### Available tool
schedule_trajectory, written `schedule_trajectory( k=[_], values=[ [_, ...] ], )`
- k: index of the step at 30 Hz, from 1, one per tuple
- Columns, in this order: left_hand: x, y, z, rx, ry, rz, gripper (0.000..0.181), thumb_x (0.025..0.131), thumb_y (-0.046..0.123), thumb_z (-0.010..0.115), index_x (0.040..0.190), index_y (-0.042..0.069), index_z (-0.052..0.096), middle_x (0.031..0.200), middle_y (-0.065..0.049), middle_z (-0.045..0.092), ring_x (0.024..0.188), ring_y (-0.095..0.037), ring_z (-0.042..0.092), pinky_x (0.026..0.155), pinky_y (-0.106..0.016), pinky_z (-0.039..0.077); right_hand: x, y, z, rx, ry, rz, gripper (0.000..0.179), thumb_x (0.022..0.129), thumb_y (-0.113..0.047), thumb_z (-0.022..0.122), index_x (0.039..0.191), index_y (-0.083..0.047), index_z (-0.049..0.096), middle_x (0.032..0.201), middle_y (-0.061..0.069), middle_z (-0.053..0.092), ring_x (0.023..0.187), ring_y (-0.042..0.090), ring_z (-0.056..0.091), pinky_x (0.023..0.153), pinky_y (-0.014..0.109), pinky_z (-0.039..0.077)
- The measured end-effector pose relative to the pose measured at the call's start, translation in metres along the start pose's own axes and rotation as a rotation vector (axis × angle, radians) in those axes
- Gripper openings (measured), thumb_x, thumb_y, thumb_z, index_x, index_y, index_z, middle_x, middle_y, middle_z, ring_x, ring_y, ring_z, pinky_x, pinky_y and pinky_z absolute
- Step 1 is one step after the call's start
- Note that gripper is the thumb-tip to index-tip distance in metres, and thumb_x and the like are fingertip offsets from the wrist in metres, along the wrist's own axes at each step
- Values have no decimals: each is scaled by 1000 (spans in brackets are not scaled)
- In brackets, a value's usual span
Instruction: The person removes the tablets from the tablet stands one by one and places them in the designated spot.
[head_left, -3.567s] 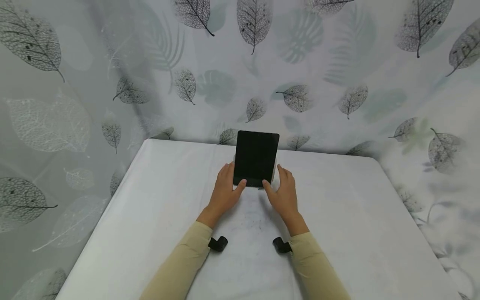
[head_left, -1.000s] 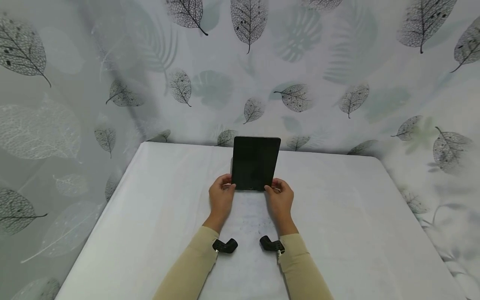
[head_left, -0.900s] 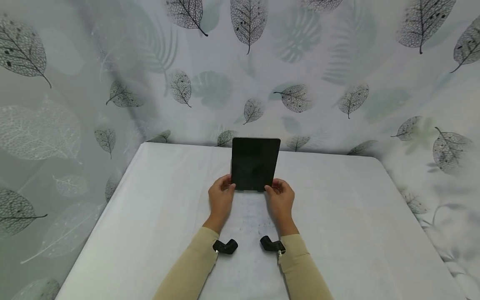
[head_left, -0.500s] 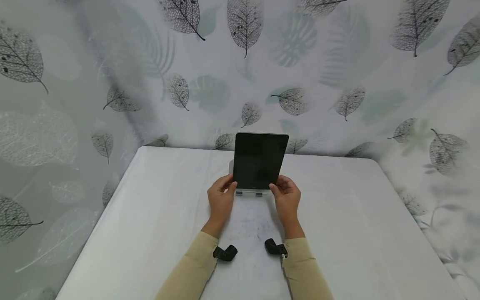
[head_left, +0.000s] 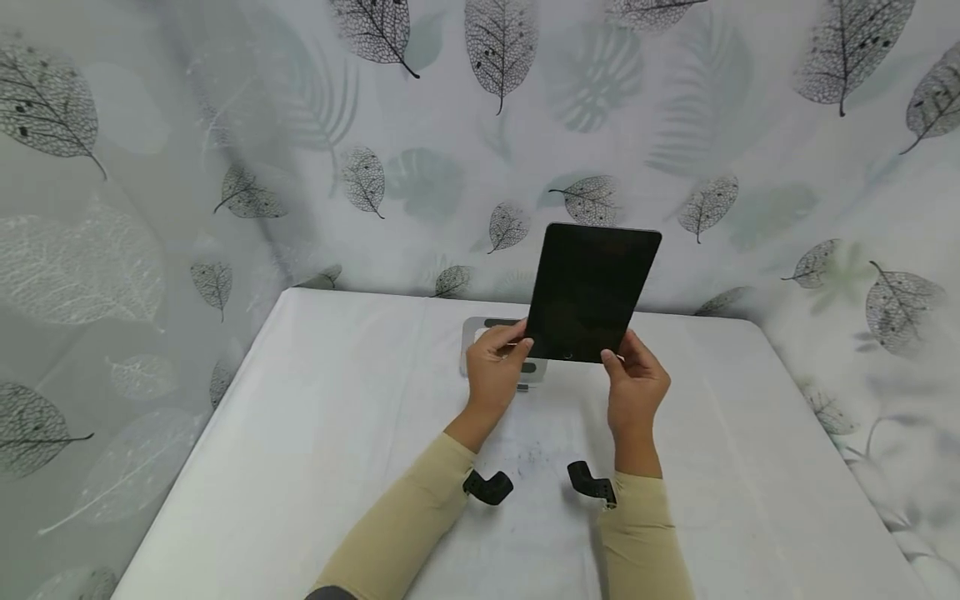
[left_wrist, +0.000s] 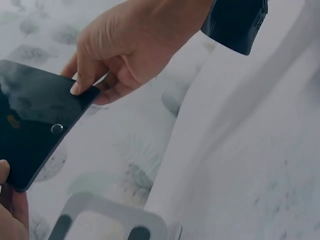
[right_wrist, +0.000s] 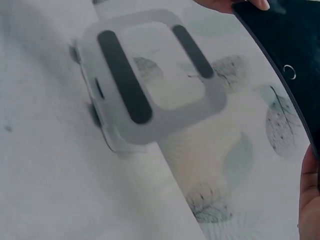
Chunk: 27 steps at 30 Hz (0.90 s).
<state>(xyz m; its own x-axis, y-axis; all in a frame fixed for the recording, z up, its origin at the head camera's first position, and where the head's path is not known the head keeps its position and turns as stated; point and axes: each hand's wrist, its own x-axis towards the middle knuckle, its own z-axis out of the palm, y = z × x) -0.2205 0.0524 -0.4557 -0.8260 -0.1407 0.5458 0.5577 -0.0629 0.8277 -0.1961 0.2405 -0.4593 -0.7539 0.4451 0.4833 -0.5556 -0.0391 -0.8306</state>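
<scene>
A black tablet (head_left: 592, 292) is held up off the table, its dark screen facing me and its home button at the lower edge. My left hand (head_left: 491, 379) pinches its lower left corner, thumb on the front and fingers behind. At the lower right corner, my right hand (head_left: 637, 392) grips it the same way. Behind and below the left hand stands a grey tablet stand (right_wrist: 162, 122), an open frame with two dark pads; the left hand and tablet hide part of it in the head view.
A white cloth covers the table (head_left: 360, 400), whose far edge meets a leaf-patterned curtain (head_left: 450, 108). Black wrist cameras sit on both sleeves, the left wrist camera (head_left: 491, 487) and the right wrist camera (head_left: 588, 482).
Both hands have lifted the tablet off the stand and carried it up and to the right. The stand's frame and pads, hidden before, now show.
</scene>
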Motion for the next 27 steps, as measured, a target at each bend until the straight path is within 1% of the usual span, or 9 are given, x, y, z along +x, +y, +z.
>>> schedule_trajectory(
  k=[2,7,9,11,13,16,19,23,27],
  values=[
    [1,1,11,-6,-10,-21,30,86,-1,78,116,-2,76,99,-21,74,94,-35,71,78,-21,59,4,-3,-8,-3,21,29,43,87,14,70,130,8,65,98,0,72,90,12,65,81,15,58],
    [-2,1,34,22,-36,-93,31,86,-2,78,117,2,77,99,-18,75,94,-32,72,78,-24,60,12,-10,-30,-80,82,138,42,89,12,70,129,1,69,99,-2,74,89,12,66,82,14,58],
    [-5,0,42,42,-60,-125,33,86,-2,77,118,4,76,100,-17,75,95,-30,73,78,-25,60,13,-11,-38,-91,100,189,42,89,13,69,129,1,69,100,-4,74,92,12,66,82,14,58],
    [-9,-3,47,65,-84,-154,34,87,-2,77,120,4,75,101,-15,75,97,-28,73,79,-25,61,13,-13,-45,-75,120,246,43,88,16,68,129,4,68,99,-3,74,92,12,65,81,14,57],
    [-14,-7,51,95,-119,-183,37,87,-3,76,123,4,74,102,-14,74,99,-24,73,80,-22,60,13,-15,-51,-73,132,307,43,88,18,66,130,5,67,98,-3,72,91,12,64,80,14,57],
    [-20,-12,55,145,-181,-217,42,87,-4,76,128,0,70,105,-13,72,100,-21,73,82,-18,60,14,-17,-61,-97,145,425,43,89,16,66,130,4,67,97,0,68,90,12,63,80,14,58],
    [-27,-17,58,164,-252,-256,47,86,-4,77,132,-3,66,107,-15,69,101,-22,72,84,-17,59,15,-16,-71,-131,156,527,44,90,13,67,132,1,67,99,1,64,92,12,62,81,15,59],
    [-35,-23,62,159,-344,-318,53,87,-1,77,138,-5,60,114,-18,67,108,-25,70,89,-17,58,15,-12,-83,-170,167,613,47,92,11,67,138,2,62,100,-1,63,93,11,62,80,15,58],
    [-45,-29,64,196,-387,-364,59,86,1,78,140,-6,57,115,-17,67,110,-26,68,91,-18,57,11,-7,-94,-197,160,700,49,93,10,65,140,5,58,96,-5,64,89,8,62,78,15,57]
  ],
)
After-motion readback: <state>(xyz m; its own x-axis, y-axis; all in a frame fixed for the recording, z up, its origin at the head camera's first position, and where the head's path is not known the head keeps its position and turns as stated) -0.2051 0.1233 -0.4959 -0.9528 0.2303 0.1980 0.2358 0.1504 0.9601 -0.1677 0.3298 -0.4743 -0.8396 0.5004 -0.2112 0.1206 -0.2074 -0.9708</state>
